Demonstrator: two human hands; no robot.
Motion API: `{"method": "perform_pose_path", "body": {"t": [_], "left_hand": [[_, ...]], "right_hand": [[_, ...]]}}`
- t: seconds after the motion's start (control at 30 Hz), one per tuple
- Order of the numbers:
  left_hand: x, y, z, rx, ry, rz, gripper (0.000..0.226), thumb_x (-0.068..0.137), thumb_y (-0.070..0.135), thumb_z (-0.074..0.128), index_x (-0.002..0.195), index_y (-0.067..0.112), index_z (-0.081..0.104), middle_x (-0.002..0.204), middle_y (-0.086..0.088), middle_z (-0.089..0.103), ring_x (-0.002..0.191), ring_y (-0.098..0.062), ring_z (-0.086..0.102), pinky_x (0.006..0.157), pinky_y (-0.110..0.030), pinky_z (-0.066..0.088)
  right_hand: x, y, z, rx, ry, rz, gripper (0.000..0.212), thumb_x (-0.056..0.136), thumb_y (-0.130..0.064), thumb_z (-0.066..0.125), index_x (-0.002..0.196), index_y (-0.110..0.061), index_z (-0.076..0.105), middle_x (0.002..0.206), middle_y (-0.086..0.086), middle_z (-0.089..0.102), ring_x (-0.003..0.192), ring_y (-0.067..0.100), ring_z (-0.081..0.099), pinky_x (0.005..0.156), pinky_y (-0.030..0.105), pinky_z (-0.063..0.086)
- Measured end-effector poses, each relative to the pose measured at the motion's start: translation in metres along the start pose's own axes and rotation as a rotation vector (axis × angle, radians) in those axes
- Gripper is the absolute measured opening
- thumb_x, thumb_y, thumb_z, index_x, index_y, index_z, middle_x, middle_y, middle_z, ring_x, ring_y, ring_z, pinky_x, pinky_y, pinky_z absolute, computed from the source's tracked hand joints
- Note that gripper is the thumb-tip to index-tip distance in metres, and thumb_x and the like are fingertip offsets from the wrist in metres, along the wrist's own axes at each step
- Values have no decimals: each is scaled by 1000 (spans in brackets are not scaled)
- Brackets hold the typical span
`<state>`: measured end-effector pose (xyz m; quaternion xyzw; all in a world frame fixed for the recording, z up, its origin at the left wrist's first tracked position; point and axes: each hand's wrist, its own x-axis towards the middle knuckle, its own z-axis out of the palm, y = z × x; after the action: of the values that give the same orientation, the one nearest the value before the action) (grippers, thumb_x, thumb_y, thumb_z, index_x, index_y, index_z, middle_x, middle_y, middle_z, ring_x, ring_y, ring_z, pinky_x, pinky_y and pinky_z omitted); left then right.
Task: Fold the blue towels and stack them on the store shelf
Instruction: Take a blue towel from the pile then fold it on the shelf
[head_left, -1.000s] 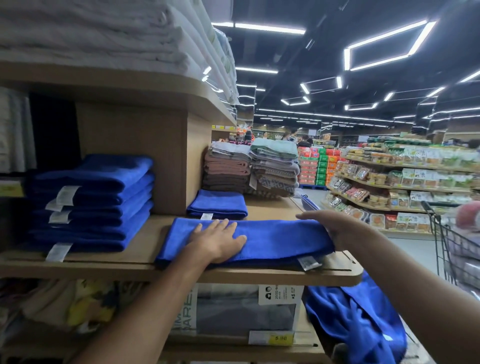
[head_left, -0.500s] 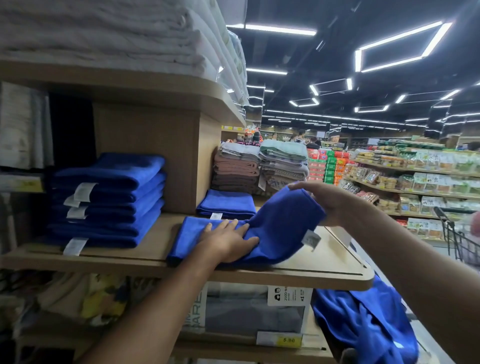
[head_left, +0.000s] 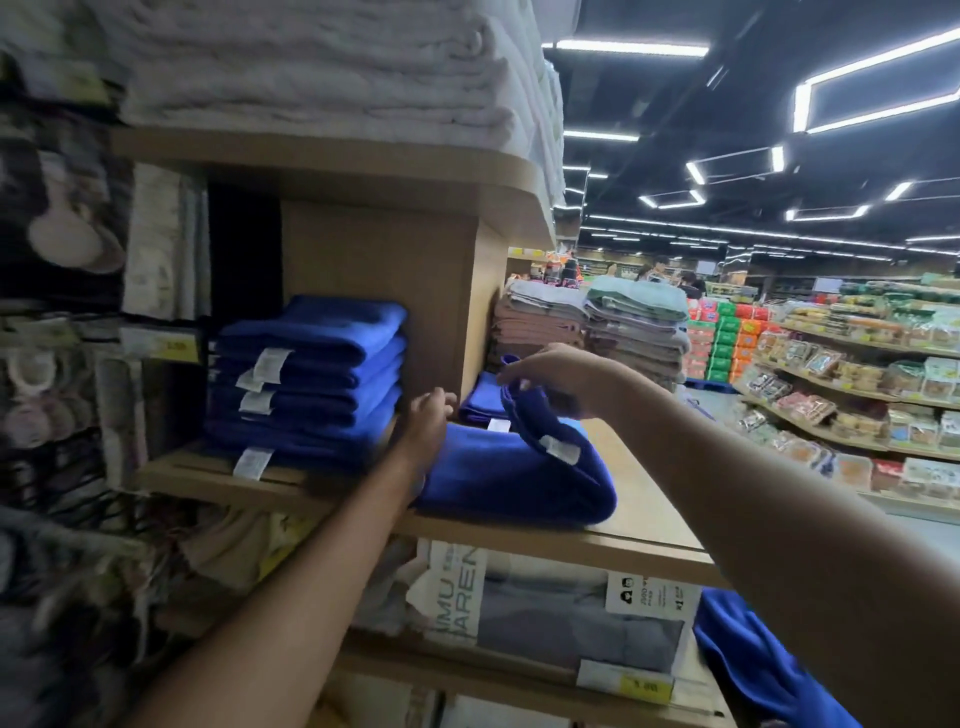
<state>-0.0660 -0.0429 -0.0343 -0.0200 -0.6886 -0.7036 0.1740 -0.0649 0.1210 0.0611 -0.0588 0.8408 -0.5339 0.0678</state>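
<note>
Head view: blue towel at shelf front edge.
Left grip: released, on towel's left end.
Right grip: grasping towel's raised end.

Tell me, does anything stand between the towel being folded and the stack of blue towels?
Only the left hand, at the left edge of the towel beside the stack. The shelf between them shows nothing else.

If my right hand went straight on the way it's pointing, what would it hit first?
Probably the wooden divider: the right hand, gripping the folded-over end of the blue towel, points left at its edge. The left hand sits just below that line; depth is unclear.
</note>
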Motion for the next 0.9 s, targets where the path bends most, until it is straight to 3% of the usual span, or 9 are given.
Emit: {"method": "perform_pose_path", "body": {"t": [0.1, 0.23, 0.3, 0.37, 0.47, 0.6, 0.7, 0.8, 0.9], "left_hand": [[9, -5, -11, -240, -18, -211, 39, 110, 32, 26, 124, 13, 57, 99, -2, 61, 87, -15, 55, 66, -19, 39], [12, -9, -12, -163, -25, -200, 33, 107, 25, 37, 97, 13, 66, 98, -2, 68, 78, -12, 61, 60, -16, 49], [13, -11, -12, -120, 16, -168, 25, 101, 17, 48, 89, 15, 70, 100, -5, 71, 93, -22, 67, 81, -25, 51], [16, -15, -13, -75, 16, -154, 20, 97, 12, 53, 100, 12, 73, 113, -11, 72, 113, -28, 64, 103, -36, 49], [14, -8, -13, 191, -53, -37, 36, 97, 7, 49, 130, 7, 63, 139, -12, 60, 131, -25, 53, 111, -28, 38], [12, 14, 9, 736, -191, 291, 40, 95, 18, 39, 130, 13, 58, 147, -15, 51, 136, -27, 46, 113, -34, 35], [6, 4, 26, 1088, -407, 212, 34, 101, 22, 32, 124, 10, 53, 148, -17, 47, 134, -32, 45, 110, -41, 36], [8, -16, 18, 1218, -518, 165, 49, 107, 29, 24, 151, 11, 36, 164, -8, 27, 150, -23, 23, 122, -41, 19], [10, -19, 13, 1224, -559, 145, 57, 108, 37, 19, 160, 16, 16, 169, -2, 7, 156, -17, 3, 126, -36, 3]], "right_hand": [[16, 1, 41, -118, 19, 20, 17, 84, -12, 79, 75, -7, 65, 47, 4, 57, 37, 11, 56, 41, 18, 47], [23, 16, 72, -179, -28, 51, 24, 82, -27, 83, 83, -8, 68, 60, 6, 67, 53, 14, 65, 59, 26, 61], [21, 19, 71, -130, -55, 38, 28, 86, -29, 79, 87, -4, 68, 65, 10, 70, 54, 16, 69, 58, 27, 61], [17, 18, 58, -94, -15, -79, 20, 94, -19, 68, 90, 0, 67, 73, 14, 70, 53, 17, 69, 51, 28, 58], [5, 24, 25, -463, 163, -302, 23, 98, -15, 54, 100, 4, 67, 94, 22, 72, 80, 34, 72, 70, 43, 60], [-11, 51, 8, -816, 142, -323, 35, 105, -28, 45, 117, 0, 63, 120, 15, 68, 111, 33, 61, 86, 36, 46], [-13, 70, 17, -853, 3, -290, 30, 108, -34, 40, 105, -10, 59, 124, 10, 63, 111, 22, 53, 88, 32, 37], [-10, 90, 20, -948, -56, -232, 54, 107, -46, 35, 148, -11, 44, 165, 5, 29, 151, 21, 23, 122, 36, 18], [-9, 103, 21, -1003, -47, -218, 69, 105, -58, 28, 161, -19, 20, 170, -3, 9, 157, 15, 3, 126, 42, 8]]}}
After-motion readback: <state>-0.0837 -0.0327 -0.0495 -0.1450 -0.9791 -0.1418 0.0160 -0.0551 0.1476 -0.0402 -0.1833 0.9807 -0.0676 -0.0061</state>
